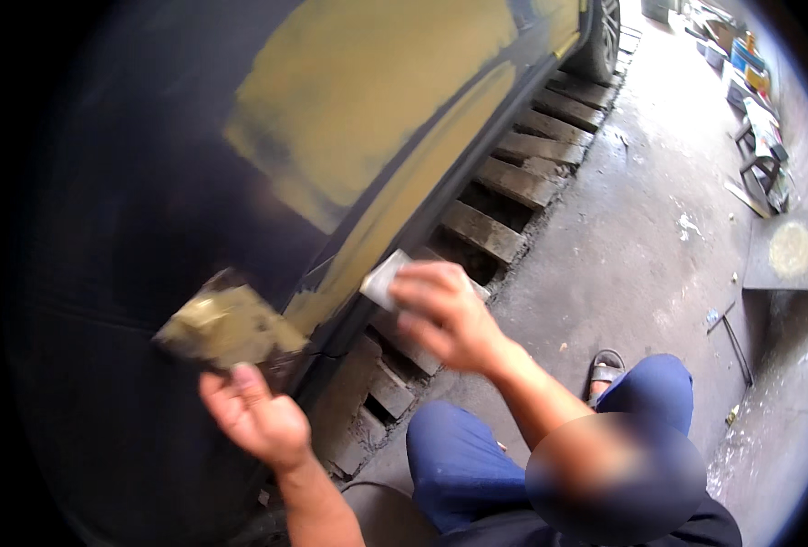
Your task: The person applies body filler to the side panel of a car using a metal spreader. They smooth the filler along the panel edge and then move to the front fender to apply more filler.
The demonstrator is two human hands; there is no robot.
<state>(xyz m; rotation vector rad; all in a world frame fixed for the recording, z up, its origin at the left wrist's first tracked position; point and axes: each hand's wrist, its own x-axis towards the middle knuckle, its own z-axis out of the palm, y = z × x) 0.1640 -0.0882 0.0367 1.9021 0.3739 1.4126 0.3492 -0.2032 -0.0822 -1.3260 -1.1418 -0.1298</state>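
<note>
My left hand point(253, 415) grips a square plate point(222, 319) smeared with yellowish putty, thumb at its lower edge. My right hand point(440, 314) holds a pale, flat spreader point(386, 278), slightly blurred, close to the lower edge of a dark car body point(130, 210). A large yellowish filler patch point(358, 100) covers the upper panel, and a narrow filler band point(422, 191) runs along the lower side above the sill.
Weathered wooden slats point(481, 228) with gaps lie beneath the car, whose wheel point(600, 46) shows at top. A concrete floor point(586, 237) runs alongside. A square board point(787, 246), thin rods point(737, 346) and assorted items point(755, 118) line the right wall. My bent knees are below.
</note>
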